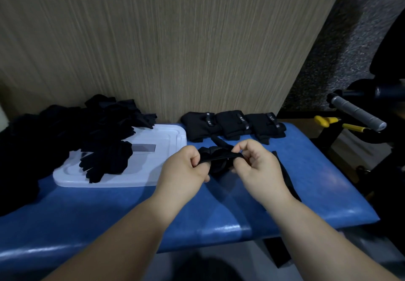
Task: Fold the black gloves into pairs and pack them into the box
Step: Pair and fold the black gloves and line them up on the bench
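- A heap of loose black gloves is seen at the far left of the blue padded bench, against a wood-grain panel.
- A white plastic lid lies flat on the bench just right of the heap. Several loose gloves from the heap are spread over its left half.
- The left hand is held above the bench near the lid's right edge, with its fingers curled round the left end of a black glove bundle.
- The bundle is stretched between the two hands just above the bench surface. How it is folded cannot be made out, as it is dark and partly covered by the fingers.
- The right hand is clamped on the bundle's right end — a pinch between thumb and curled fingers.
- Behind the hands, three folded glove pairs are lined up side by side along the panel, each showing a small label strip.
- A black strip lies on the bench beside the right wrist; what it is cannot be told.
- Beyond the bench's right end, yellow-handled tools and a grey wrapped handle are visible — well apart from the gloves.
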Demonstrator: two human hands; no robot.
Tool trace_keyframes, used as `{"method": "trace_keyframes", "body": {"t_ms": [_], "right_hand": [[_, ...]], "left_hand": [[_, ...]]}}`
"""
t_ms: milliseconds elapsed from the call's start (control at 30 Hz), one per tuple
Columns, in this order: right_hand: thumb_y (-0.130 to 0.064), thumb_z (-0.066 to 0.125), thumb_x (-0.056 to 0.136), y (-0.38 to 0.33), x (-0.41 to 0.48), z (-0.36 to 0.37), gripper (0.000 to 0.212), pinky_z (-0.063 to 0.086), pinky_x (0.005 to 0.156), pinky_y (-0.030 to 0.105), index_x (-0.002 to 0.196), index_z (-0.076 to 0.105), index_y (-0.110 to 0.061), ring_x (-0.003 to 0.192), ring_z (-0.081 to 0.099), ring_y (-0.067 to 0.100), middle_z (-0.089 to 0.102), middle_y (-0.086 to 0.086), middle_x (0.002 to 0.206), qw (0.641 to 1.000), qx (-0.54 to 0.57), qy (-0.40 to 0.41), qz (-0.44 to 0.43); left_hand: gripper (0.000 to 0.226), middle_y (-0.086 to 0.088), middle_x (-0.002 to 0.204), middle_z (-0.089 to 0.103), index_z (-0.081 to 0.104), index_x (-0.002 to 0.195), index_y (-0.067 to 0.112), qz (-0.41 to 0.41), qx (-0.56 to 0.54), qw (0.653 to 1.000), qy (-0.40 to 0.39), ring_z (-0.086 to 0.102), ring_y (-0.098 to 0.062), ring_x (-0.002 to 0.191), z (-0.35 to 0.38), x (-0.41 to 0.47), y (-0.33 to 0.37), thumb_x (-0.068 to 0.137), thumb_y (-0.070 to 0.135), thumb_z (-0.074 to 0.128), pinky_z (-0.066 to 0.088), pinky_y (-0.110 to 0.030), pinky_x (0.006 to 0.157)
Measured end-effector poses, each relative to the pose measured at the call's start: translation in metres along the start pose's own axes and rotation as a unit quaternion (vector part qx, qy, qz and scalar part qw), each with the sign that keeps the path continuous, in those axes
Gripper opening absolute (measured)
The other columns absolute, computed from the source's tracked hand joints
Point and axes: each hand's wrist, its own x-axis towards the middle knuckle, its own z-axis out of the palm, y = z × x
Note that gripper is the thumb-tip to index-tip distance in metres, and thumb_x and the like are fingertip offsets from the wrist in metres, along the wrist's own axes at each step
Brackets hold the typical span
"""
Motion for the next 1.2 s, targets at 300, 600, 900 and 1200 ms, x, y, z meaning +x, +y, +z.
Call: {"method": "trace_keyframes", "body": {"t_ms": [300, 600, 900, 1200], "right_hand": [[-0.002, 0.053, 0.082, 0.0, 0.005, -0.01, 0.031, 0.047, 0.078, 0.04, 0.077, 0.063, -0.031, 0.077, 0.057, 0.017, 0.064, -0.001, 0.078, 0.993, 0.113, -0.032, -0.012], [-0.014, 0.064, 0.068, 0.001, 0.0, -0.02, 0.014, 0.045, 0.075, 0.031, 0.079, 0.056, -0.018, 0.079, 0.049, 0.02, 0.05, 0.01, 0.081, 0.957, 0.178, -0.224, 0.046], [-0.066, 0.053, 0.085, 0.008, 0.01, -0.008, 0.056, 0.05, 0.096, 0.038, 0.109, 0.067, -0.018, 0.102, 0.068, 0.015, 0.073, -0.001, 0.106, 0.946, 0.149, -0.115, 0.264], [-0.016, 0.058, 0.095, 0.002, 0.007, -0.006, 0.006, 0.056, 0.085, 0.036, 0.094, 0.064, -0.014, 0.093, 0.07, 0.02, 0.073, 0.009, 0.101, 0.965, 0.159, -0.06, 0.201]], "left_hand": [[0.045, -0.011, 0.097, 0.074, 0.062, 0.096, 0.014, -0.192, -0.283, 0.925, -0.167, 0.072, -0.025, 0.09, -0.007, 0.003, 0.005, 0.094, 0.054, 0.042, 0.056, -0.035, 0.072], [0.016, -0.013, 0.095, 0.073, 0.059, 0.11, 0.006, -0.197, -0.412, 0.889, -0.027, 0.07, -0.027, 0.085, -0.004, 0.013, -0.001, 0.096, 0.012, 0.054, 0.056, -0.049, 0.083], [0.025, -0.008, 0.11, 0.071, 0.058, 0.121, 0.014, -0.161, -0.4, 0.897, -0.094, 0.067, -0.025, 0.102, 0.008, 0.003, 0.003, 0.098, 0.01, 0.048, 0.055, -0.04, 0.084], [0.024, -0.006, 0.111, 0.071, 0.06, 0.12, 0.019, -0.149, -0.414, 0.892, -0.106, 0.066, -0.024, 0.106, 0.014, 0.004, 0.001, 0.101, 0.021, 0.045, 0.05, -0.046, 0.095]]}}
